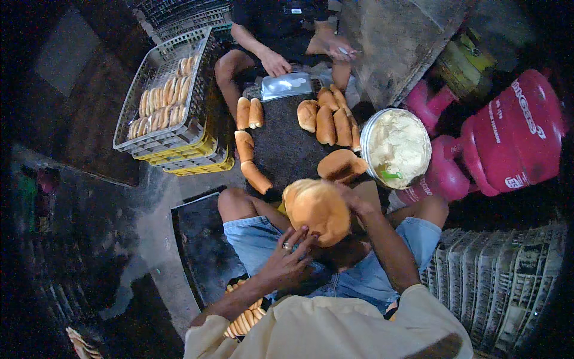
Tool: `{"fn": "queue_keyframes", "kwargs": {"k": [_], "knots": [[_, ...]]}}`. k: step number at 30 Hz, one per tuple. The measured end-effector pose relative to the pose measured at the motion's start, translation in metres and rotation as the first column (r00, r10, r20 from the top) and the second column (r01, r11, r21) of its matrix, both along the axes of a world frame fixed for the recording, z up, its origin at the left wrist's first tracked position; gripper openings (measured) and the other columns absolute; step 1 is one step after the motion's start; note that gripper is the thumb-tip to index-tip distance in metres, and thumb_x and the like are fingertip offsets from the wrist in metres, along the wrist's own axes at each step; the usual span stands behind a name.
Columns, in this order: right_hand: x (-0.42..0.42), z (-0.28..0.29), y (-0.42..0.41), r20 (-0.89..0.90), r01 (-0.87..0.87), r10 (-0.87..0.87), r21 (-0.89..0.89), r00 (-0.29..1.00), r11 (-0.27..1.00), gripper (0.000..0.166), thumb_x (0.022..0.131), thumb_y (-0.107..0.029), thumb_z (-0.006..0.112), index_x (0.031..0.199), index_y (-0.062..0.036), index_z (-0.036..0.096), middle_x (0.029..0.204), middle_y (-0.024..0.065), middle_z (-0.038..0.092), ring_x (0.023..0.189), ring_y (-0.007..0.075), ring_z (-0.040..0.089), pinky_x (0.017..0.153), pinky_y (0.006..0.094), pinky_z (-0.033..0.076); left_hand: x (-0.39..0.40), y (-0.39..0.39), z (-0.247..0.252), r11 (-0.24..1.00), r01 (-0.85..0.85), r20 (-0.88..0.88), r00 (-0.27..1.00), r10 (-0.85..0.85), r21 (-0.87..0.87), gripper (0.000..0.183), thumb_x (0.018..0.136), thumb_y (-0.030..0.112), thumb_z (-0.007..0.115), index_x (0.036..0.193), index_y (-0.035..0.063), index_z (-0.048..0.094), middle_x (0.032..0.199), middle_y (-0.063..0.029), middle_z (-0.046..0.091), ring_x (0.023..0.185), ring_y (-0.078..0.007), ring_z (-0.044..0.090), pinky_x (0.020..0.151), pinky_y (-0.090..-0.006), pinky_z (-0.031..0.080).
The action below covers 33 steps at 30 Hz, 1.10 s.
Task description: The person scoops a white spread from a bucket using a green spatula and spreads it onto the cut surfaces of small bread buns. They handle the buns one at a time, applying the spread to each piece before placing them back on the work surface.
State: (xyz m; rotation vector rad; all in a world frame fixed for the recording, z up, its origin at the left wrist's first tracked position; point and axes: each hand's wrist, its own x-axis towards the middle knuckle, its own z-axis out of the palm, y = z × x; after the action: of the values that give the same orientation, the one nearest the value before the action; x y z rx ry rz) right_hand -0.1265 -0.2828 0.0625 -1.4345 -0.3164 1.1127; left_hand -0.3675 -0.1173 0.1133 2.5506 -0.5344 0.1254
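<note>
Above my lap I hold a large, round, golden-brown bread (pixel 318 213) between both hands. The fingers of my left hand (pixel 289 258), with a ring on one, press on its near edge. My right hand (pixel 356 202), slightly blurred, grips its right side, some fingers hidden. Just beyond is a dark work surface (pixel 287 143) edged with bread rolls: several in a group (pixel 334 128) at right, others (pixel 249 113) down the left. A split-looking bun (pixel 341 166) lies at the near right corner. Beside it stands a tub of pale cream filling (pixel 397 143) with a green-handled utensil (pixel 391 175).
Across from me another person's hand (pixel 276 63) touches a clear plastic package (pixel 286 85); their other hand (pixel 340 48) holds a small pale object. Stacked crates (pixel 179 134) with packed buns stand left. Pink gas cylinders (pixel 515 134) are right, more crates (pixel 493 282) near right.
</note>
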Motion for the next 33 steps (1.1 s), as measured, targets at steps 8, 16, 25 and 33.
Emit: {"fn": "queue_keyframes", "kwargs": {"k": [8,16,25,33], "knots": [[-0.025,-0.004,0.003,0.365,-0.049,0.101,-0.15,0.925,0.987,0.067,0.101,-0.05,0.039,0.145,0.0011,0.036,0.148,0.0173,0.04,0.138,0.0306,0.037,0.116,0.0387,0.026,-0.042,0.005,-0.013,0.814,-0.442,-0.23,0.896,0.379,-0.377,0.052,0.078,0.021,0.078,0.122,0.0035,0.057,0.139,-0.0199,0.046,0.127,-0.0379,0.046,0.103,-0.0463,0.042],[-0.046,0.008,0.023,0.651,-0.115,0.191,-0.157,0.735,0.981,0.092,0.084,-0.037,0.072,0.149,0.0043,0.023,0.148,0.0206,0.035,0.137,0.0284,0.036,0.115,0.0382,0.026,-0.156,0.099,-0.083,0.03,-0.967,-0.322,0.113,0.94,-0.252,0.06,0.083,0.024,0.074,0.131,-0.0011,0.046,0.127,-0.0199,0.051,0.117,-0.0331,0.052,0.095,-0.0401,0.045],[-0.064,0.001,0.037,0.653,-0.059,0.149,-0.158,0.743,0.986,0.088,0.087,-0.024,0.069,0.152,0.0002,0.015,0.153,0.0207,0.028,0.139,0.0296,0.033,0.115,0.0398,0.027,-0.259,0.014,-0.261,0.035,-0.626,-0.418,-0.478,0.773,0.779,0.123,0.069,0.072,0.068,0.154,0.0077,0.008,0.157,-0.031,-0.001,0.146,-0.0471,0.0,0.109,-0.0647,0.021],[-0.073,0.006,0.046,0.758,-0.084,0.297,-0.307,0.581,0.948,0.092,0.088,-0.032,0.069,0.152,0.0027,0.014,0.155,0.0216,0.023,0.143,0.0322,0.024,0.118,0.0417,0.019,-0.274,0.008,-0.289,-0.003,-0.523,-0.359,-0.591,0.722,0.853,0.125,0.068,0.07,0.07,0.155,0.0084,0.004,0.157,-0.0289,-0.002,0.145,-0.0465,0.0,0.111,-0.0648,0.018]]}}
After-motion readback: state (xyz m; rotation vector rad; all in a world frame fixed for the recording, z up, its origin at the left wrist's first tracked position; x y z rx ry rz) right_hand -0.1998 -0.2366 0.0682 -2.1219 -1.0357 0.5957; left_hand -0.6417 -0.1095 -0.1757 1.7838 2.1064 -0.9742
